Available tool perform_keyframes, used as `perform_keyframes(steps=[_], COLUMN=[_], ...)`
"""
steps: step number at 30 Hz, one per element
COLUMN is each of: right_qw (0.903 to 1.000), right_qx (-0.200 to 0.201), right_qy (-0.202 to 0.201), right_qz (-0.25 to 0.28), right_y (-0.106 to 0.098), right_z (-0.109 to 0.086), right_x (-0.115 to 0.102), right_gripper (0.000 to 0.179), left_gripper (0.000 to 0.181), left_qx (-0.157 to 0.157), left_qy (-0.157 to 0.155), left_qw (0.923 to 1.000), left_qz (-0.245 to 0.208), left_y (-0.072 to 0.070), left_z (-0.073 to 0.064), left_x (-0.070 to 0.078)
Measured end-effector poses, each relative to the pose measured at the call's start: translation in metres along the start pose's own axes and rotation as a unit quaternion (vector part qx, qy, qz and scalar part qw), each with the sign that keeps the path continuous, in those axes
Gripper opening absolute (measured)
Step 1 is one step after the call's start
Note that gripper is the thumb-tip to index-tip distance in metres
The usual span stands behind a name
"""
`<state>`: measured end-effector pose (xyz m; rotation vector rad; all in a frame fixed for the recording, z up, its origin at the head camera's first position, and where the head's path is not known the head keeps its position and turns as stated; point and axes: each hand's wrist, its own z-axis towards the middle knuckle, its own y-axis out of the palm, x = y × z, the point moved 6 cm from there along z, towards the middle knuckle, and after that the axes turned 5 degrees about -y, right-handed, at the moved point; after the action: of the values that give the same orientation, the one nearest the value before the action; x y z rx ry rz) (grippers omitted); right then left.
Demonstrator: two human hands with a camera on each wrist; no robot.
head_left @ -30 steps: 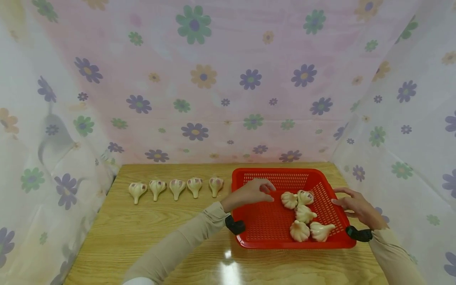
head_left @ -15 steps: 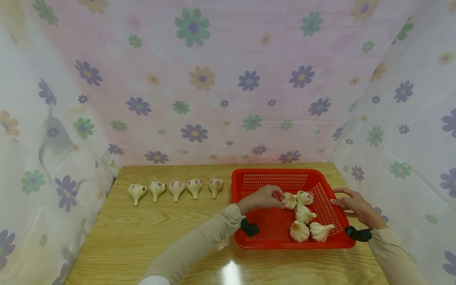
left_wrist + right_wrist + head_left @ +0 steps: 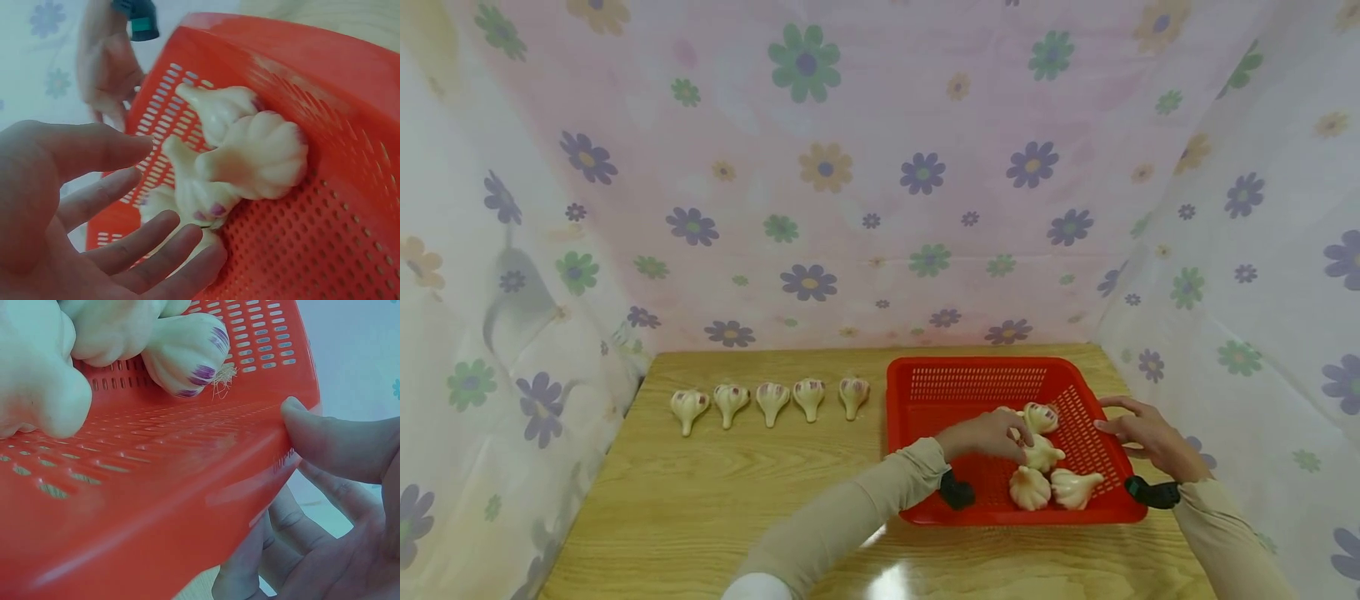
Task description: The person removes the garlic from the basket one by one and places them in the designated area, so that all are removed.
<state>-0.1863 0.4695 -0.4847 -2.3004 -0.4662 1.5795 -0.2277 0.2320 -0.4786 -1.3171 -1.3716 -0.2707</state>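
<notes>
A red plastic basket (image 3: 977, 363) with slotted walls holds several garlic bulbs (image 3: 1030, 488) in its right half. My left hand (image 3: 988, 437) reaches inside, over the bulbs, and partly covers the far-left one. In the left wrist view its fingers (image 3: 140, 247) are spread and loosely bent beside the garlic, with nothing between thumb and fingers. My right hand (image 3: 1152, 435) holds the basket's right rim; in the right wrist view the thumb (image 3: 337, 444) lies on the rim and the other fingers are below it, outside the wall.
Several more garlic bulbs (image 3: 772, 403) lie in a row on the wooden table (image 3: 715, 500), left of the basket, stems toward me. Flower-printed cloth (image 3: 865, 167) closes off the back and both sides.
My left hand has moved right and toward me, from the basket's bare left part to over the bulbs. The right hand stays on the rim; the garlic row has not moved.
</notes>
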Motion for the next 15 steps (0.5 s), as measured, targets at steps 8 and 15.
perform_keyframes(steps=[8,15], right_qw=[1.0,1.0], right_qx=[0.003,0.003], right_qy=[0.002,-0.005], right_qz=[0.0,-0.001], right_y=[0.0,0.001], right_z=[0.001,0.001], right_x=[0.001,0.0], right_gripper=[0.067,0.067], left_gripper=[0.03,0.023], left_qx=[-0.038,-0.053], left_qy=[-0.006,-0.006], left_qw=[0.9906,0.9861], left_qz=[0.132,0.158], left_y=[0.023,0.033], left_z=[0.014,0.02], left_x=[0.009,0.009])
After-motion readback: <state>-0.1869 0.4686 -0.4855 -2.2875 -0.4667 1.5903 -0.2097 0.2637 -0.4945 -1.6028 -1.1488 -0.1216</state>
